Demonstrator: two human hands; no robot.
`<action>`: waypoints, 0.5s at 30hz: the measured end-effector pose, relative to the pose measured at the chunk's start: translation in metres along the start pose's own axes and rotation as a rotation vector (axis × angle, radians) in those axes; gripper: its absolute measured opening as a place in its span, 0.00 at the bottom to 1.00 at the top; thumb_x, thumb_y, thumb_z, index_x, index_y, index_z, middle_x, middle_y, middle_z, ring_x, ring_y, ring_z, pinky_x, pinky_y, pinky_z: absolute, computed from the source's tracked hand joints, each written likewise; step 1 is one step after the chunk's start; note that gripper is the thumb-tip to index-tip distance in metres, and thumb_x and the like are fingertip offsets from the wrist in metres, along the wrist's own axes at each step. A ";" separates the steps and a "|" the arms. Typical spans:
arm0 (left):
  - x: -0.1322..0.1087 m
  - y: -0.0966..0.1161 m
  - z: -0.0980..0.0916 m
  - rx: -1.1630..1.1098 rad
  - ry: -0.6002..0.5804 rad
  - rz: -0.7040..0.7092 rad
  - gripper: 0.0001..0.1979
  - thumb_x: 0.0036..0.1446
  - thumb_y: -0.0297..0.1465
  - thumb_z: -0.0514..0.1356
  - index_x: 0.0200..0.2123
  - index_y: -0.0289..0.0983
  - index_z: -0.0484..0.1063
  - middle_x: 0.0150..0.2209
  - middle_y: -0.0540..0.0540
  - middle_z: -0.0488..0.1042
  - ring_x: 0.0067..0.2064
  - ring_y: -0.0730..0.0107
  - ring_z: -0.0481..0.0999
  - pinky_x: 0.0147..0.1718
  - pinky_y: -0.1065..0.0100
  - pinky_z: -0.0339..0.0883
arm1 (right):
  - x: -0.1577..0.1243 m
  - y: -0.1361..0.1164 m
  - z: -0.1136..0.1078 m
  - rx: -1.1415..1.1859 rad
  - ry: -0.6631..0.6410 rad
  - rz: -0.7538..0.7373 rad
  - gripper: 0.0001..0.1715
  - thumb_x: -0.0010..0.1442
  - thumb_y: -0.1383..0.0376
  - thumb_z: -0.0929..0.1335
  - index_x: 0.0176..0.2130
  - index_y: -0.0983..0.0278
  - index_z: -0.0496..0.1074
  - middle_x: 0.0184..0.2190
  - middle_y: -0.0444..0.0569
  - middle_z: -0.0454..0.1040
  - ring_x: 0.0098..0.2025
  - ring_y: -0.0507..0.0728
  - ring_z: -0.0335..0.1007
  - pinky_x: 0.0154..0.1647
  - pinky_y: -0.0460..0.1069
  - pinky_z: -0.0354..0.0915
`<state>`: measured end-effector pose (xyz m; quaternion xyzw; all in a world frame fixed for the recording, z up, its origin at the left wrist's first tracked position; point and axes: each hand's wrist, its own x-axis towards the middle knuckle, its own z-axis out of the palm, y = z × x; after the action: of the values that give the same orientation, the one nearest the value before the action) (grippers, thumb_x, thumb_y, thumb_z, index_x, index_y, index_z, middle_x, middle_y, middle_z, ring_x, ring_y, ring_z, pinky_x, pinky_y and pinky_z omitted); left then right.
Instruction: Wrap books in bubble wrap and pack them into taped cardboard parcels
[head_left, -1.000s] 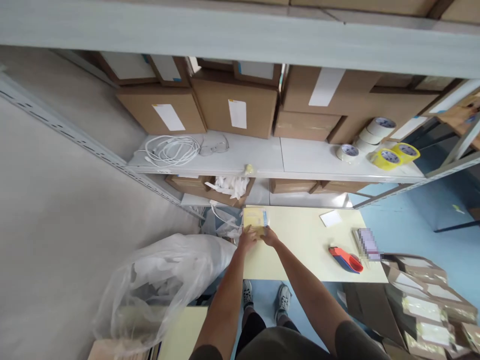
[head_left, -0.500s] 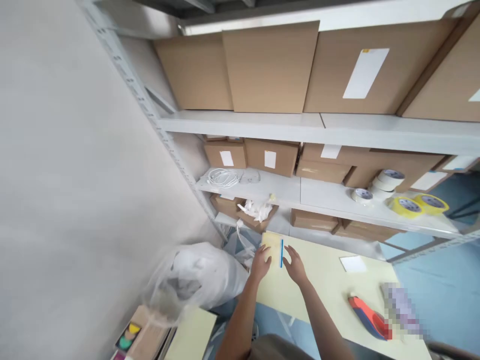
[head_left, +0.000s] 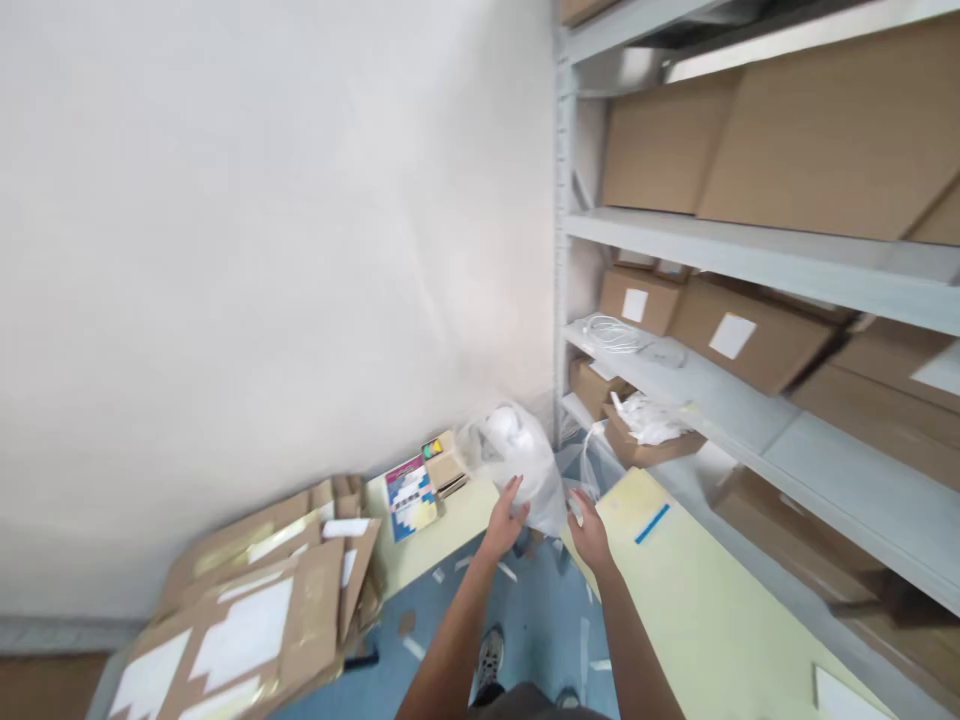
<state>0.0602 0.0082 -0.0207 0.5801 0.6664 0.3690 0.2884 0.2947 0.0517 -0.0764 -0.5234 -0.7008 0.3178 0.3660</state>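
My left hand (head_left: pixel 507 520) has its fingers apart in front of a white translucent plastic bag (head_left: pixel 529 460); whether it touches the bag cannot be told. My right hand (head_left: pixel 586 530), fingers also spread, is at the bag's right side, over the near left corner of the pale yellow table (head_left: pixel 697 590). Neither hand holds anything. On that table, right of my right hand, lies a clear bag with a blue strip (head_left: pixel 652 524).
Flattened cardboard (head_left: pixel 300 620) is stacked at the lower left. A book (head_left: pixel 411 497) and a small box (head_left: pixel 444 468) rest on another pale surface. Shelving (head_left: pixel 750 250) with cartons stands on the right. Scraps lie on the blue floor (head_left: pixel 532 640).
The view has swung left, bringing the cardboard stack and book into sight. My hands have moved from beside the blue-striped bag to the white plastic bag.
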 end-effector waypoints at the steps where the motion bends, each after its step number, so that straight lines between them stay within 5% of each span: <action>1: -0.012 -0.008 -0.019 -0.010 0.045 -0.029 0.32 0.67 0.36 0.58 0.73 0.47 0.62 0.75 0.44 0.60 0.76 0.58 0.59 0.71 0.50 0.60 | 0.000 -0.014 0.013 0.011 -0.047 -0.027 0.33 0.66 0.60 0.62 0.67 0.60 0.71 0.69 0.56 0.69 0.73 0.65 0.63 0.75 0.62 0.60; 8: -0.096 -0.072 -0.126 -0.053 0.298 -0.213 0.32 0.68 0.35 0.58 0.74 0.45 0.61 0.76 0.41 0.59 0.76 0.56 0.58 0.68 0.52 0.65 | -0.008 -0.113 0.109 0.060 -0.359 -0.214 0.36 0.65 0.61 0.62 0.70 0.62 0.69 0.72 0.55 0.65 0.75 0.62 0.59 0.76 0.61 0.57; 15: -0.171 -0.155 -0.233 -0.048 0.446 -0.293 0.33 0.67 0.33 0.59 0.74 0.44 0.61 0.75 0.42 0.61 0.75 0.57 0.59 0.71 0.52 0.60 | -0.048 -0.202 0.234 0.047 -0.558 -0.267 0.36 0.65 0.62 0.64 0.71 0.61 0.68 0.74 0.54 0.62 0.76 0.62 0.57 0.77 0.61 0.53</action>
<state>-0.1886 -0.2053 -0.0252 0.3750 0.7814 0.4576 0.1984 0.0045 -0.0601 -0.0419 -0.3105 -0.8294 0.4143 0.2098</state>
